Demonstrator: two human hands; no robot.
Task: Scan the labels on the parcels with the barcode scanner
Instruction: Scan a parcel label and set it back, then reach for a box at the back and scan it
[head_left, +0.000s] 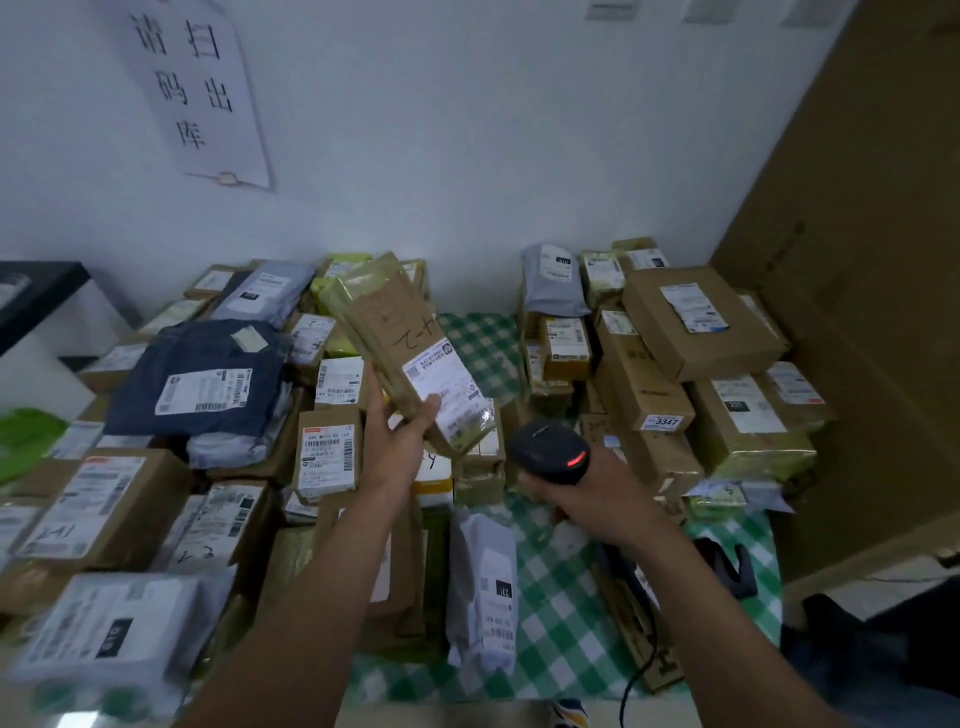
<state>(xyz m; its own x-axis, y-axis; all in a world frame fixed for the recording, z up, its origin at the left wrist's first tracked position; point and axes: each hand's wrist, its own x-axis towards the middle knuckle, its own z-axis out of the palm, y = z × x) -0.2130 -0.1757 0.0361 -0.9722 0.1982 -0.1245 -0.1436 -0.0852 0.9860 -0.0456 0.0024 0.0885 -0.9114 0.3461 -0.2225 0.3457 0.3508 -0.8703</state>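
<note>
My left hand (397, 436) holds up a long brown parcel (384, 317) wrapped in clear tape, tilted with its far end up and to the left. Its white label (447, 387) faces me at the lower end, just above my thumb. My right hand (576, 493) grips a black barcode scanner (548, 449) with a red light lit, close to the right of the parcel's lower end and a little below the label. The scanner's black cable (641, 660) runs down toward the near table edge.
Many parcels cover the table with the green checked cloth (558, 618): cardboard boxes and a dark blue bag (202, 374) on the left, a stack of boxes (701, 322) on the right, a white bag (483, 587) near the front centre. A large cardboard sheet (857, 260) stands at the right.
</note>
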